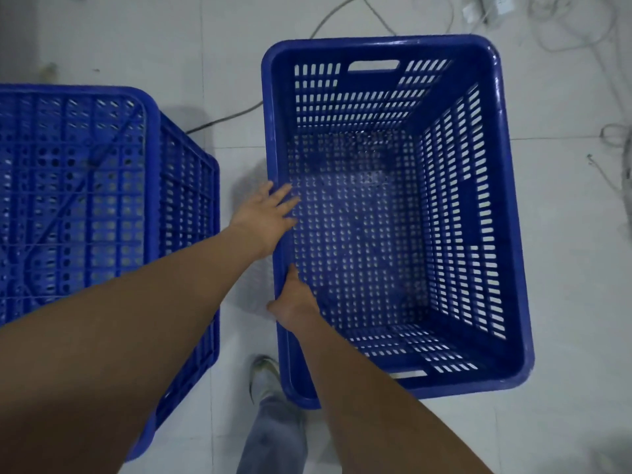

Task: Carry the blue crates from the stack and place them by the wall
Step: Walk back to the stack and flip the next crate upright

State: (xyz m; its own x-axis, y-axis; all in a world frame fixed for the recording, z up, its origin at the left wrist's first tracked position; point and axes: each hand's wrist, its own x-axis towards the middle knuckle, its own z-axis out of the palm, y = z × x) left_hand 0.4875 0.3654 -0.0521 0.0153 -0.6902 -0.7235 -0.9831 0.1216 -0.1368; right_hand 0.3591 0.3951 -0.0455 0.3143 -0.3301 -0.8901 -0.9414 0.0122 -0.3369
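Both hands, left hand [265, 218] flat, right hand [295, 297] gripping, on upright crate [513, 234] rim over tiled floor [564, 80]

Dim, even overhead light; soft shadows beside the crate [513, 234], faint glare on its rim, wide-angle bending and blur at edges.

Narrow floor lane between two crates

An upturned blue perforated plastic crate [78, 213] at frame left and an open blue slotted plastic crate [506, 213] at centre-right flank bare pale tiled floor [236, 165]; grey cables [581, 35] clutter the upper right.
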